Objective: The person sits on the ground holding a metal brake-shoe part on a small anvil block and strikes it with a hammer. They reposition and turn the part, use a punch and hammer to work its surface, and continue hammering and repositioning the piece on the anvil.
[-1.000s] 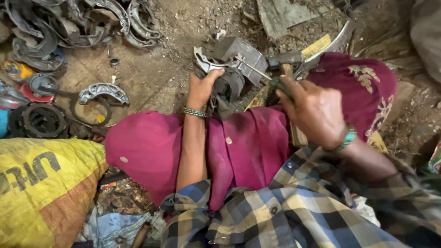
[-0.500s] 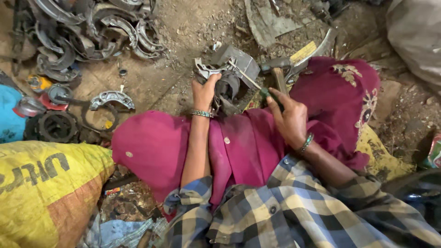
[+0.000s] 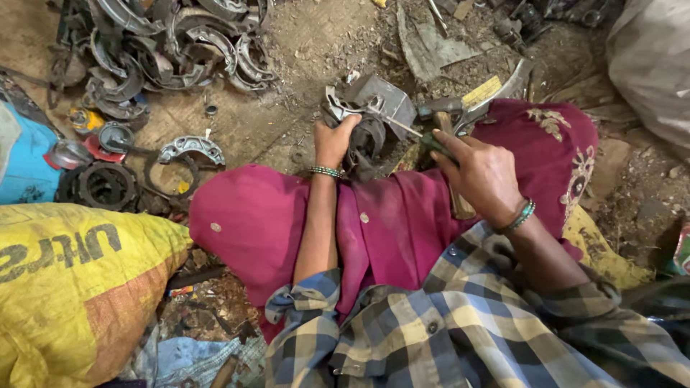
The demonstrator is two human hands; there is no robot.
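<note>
The person sits on the dirt floor (image 3: 302, 43), knees draped in magenta cloth. The left hand (image 3: 334, 140) has its fingers clenched around a grey metal part (image 3: 374, 108) that rests on the floor just beyond the knees. The right hand (image 3: 485, 176) grips a wooden-handled hammer (image 3: 449, 136), its head close beside the part. A heap of curved metal scrap (image 3: 180, 43) lies toward the floor's far left, and a yellow sack (image 3: 72, 280) sits at the near left.

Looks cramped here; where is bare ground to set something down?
Bare dirt floor lies between the pile of curved metal parts and the grey scrap sheet. It is crowded around the left hand, the metal part and the right hand.
</note>
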